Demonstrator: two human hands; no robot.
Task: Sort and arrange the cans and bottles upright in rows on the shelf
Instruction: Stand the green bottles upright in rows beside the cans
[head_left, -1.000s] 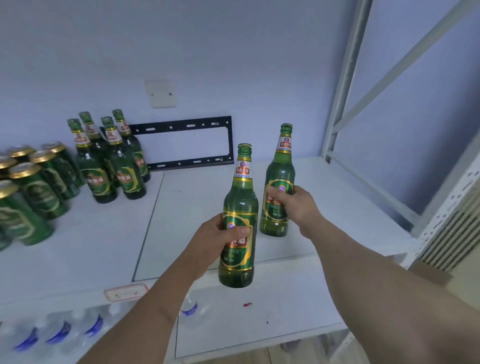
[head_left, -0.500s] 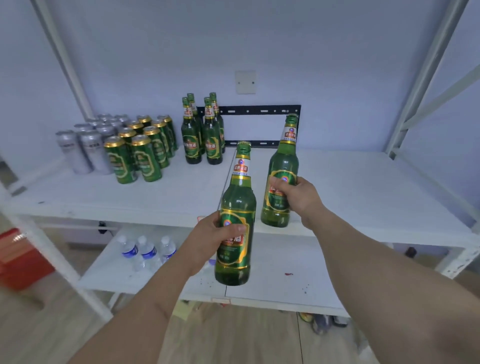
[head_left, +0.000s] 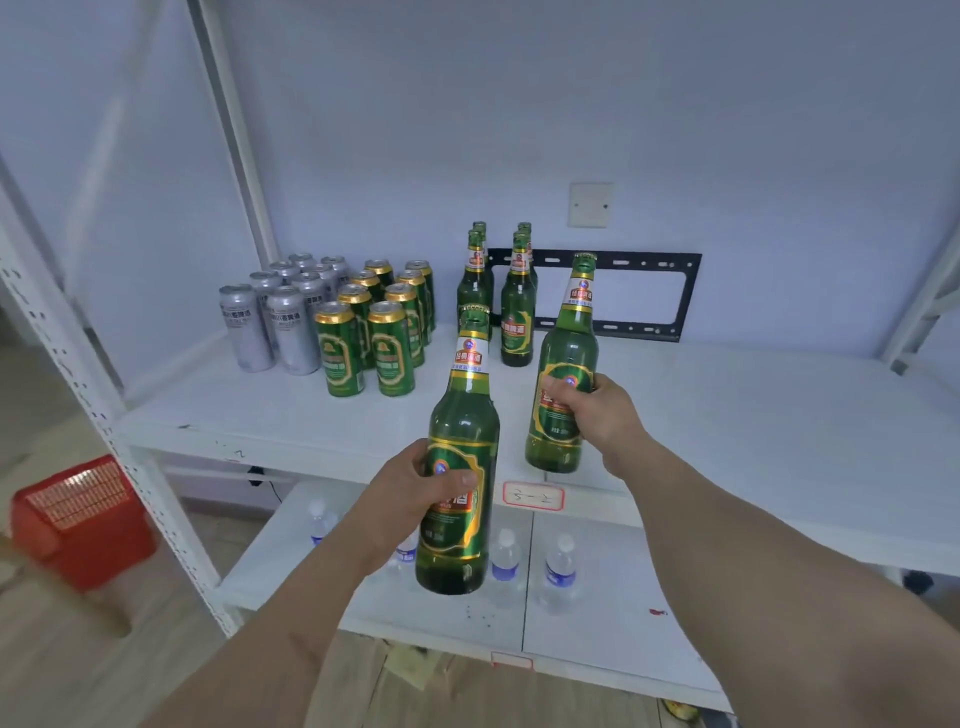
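So most of it looks sorted already: silver cans (head_left: 270, 322), green cans (head_left: 374, 332) and four bottles (head_left: 498, 296) stand in rows at mid-frame on the shelf (head_left: 753, 415). Two bottles are left, both upright in the air at lower centre. The left hand (head_left: 410, 499) is wrapped round the near bottle (head_left: 460, 467), the right hand (head_left: 597, 415) round the far bottle (head_left: 563, 374), fingers (head_left: 558, 392) across its label.

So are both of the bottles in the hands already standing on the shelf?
No: the left hand holds its bottle in the air in front of the shelf, and the right hand grips its bottle near the front edge.
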